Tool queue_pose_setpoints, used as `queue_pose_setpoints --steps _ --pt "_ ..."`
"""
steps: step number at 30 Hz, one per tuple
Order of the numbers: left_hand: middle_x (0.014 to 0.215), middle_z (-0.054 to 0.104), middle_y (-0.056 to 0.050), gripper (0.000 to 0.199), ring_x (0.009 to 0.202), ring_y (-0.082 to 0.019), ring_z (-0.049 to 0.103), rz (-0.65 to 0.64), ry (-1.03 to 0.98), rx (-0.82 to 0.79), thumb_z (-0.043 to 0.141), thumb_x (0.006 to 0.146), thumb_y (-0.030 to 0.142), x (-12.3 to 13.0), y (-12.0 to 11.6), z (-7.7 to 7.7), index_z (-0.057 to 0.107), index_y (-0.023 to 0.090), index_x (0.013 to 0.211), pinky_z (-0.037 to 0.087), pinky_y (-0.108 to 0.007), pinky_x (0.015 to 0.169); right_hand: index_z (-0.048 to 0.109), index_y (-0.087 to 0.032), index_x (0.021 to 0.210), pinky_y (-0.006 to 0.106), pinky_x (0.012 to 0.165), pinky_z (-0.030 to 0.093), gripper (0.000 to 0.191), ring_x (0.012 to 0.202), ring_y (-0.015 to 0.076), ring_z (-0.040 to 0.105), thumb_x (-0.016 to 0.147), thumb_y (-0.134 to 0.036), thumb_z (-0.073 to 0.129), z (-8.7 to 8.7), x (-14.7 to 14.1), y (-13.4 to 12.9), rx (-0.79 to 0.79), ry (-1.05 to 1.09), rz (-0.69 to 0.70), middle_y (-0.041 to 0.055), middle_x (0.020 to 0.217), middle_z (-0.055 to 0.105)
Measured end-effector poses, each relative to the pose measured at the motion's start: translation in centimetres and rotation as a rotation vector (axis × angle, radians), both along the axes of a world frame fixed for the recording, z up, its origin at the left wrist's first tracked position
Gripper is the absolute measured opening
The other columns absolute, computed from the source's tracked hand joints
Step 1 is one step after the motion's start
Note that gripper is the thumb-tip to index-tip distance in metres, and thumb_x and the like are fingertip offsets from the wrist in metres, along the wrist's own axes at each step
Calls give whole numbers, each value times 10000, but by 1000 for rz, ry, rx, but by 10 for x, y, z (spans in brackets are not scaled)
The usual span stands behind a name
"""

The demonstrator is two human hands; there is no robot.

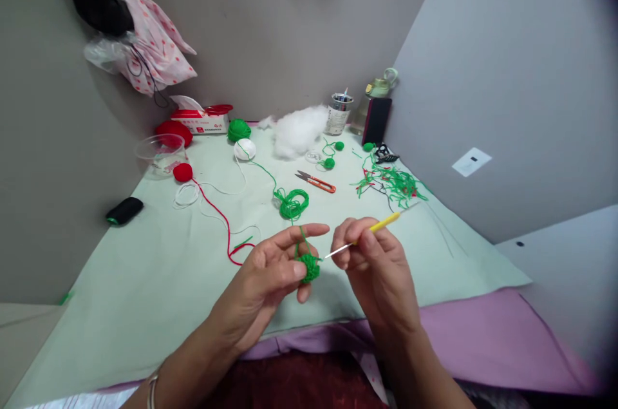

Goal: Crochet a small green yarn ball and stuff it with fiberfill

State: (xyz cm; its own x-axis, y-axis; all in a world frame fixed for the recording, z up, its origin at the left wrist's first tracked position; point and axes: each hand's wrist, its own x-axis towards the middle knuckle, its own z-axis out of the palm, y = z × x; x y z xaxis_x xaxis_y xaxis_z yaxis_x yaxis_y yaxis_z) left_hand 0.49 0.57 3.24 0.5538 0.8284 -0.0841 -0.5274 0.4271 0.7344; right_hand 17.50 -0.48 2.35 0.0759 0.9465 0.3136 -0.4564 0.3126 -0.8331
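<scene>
Left hand: forefinger stretched toward 3 o'clock, thumb pinching green crochet piece at view's 6 o'clock. Right hand: fingers curled around yellow-handled hook, tip toward 8 o'clock. Tissue box, 10 o'clock: small print, unreadable. Pen cup, 1 o'clock: lettering illegible.

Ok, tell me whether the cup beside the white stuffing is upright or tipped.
Upright: the cup stands mouth up, with thin pen-like items poking out.
</scene>
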Motion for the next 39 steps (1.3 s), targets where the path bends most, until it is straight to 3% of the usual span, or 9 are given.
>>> queue_pose_setpoints --steps 7,13,19,23,26,29,31,35,39 --pt "998 682 -3 410 945 -141 623 116 280 233 792 938 351 0 -4 -11 743 386 1344 506 -235 882 829 -292 1017 281 761 506 157 897 158 668 1038 -309 674 -15 -4 -7 118 -252 -116 29 980 794" --pt "950 629 12 428 775 -109 514 162 392 243 830 893 347 -5 -1 -10 765 373 1315 447 -224 742 813 -276 965 264 730 510 155 776 131 636 1024 -355 694 -16 -1 -3 6 -153 -92 3 899 774" --pt "907 591 30 406 750 -95 492 178 412 244 827 877 288 -6 -1 -6 783 389 1267 432 -215 731 774 -263 974 259 707 536 202 769 130 667 1068 -349 617 -13 1 -3 34 -151 -44 6 909 785" --pt "890 587 35 396 725 -95 471 218 471 292 803 884 262 -7 -2 -4 783 370 1264 431 -219 721 751 -265 1066 288 749 573 205 813 142 697 1095 -246 548 -10 4 -9 189 -387 -133 16 950 771" --pt "887 595 29 416 696 -97 465 310 542 302 809 857 243 -3 -6 -2 782 316 1265 432 -224 677 724 -238 1159 313 784 600 216 897 170 726 1082 -170 535 -8 4 -14 446 -695 -266 54 992 777" --pt "866 608 27 542 680 -103 472 380 536 232 876 783 253 3 -8 -2 758 276 1312 420 -221 614 730 -227 1190 320 781 620 228 944 196 740 1041 -127 589 -10 0 -17 678 -1033 -436 91 1043 787" --pt "849 616 28 627 717 -109 512 340 422 134 923 735 266 5 -8 -4 746 268 1336 445 -215 654 753 -250 1185 323 785 626 252 973 204 743 1017 -111 626 -12 -3 -17 723 -1133 -527 90 1068 782" --pt "800 611 17 551 755 -109 542 166 162 -114 937 734 330 3 -2 -5 798 229 1258 478 -226 770 779 -270 1126 327 718 602 237 864 189 717 1049 -154 587 -13 -3 -14 493 -749 -489 57 970 765" --pt "842 621 10 511 786 -107 538 157 175 -67 933 747 309 0 0 -2 814 263 1242 448 -211 776 793 -260 1023 308 647 540 214 754 165 652 1068 -227 586 -11 -2 -9 233 -317 -228 43 905 749"
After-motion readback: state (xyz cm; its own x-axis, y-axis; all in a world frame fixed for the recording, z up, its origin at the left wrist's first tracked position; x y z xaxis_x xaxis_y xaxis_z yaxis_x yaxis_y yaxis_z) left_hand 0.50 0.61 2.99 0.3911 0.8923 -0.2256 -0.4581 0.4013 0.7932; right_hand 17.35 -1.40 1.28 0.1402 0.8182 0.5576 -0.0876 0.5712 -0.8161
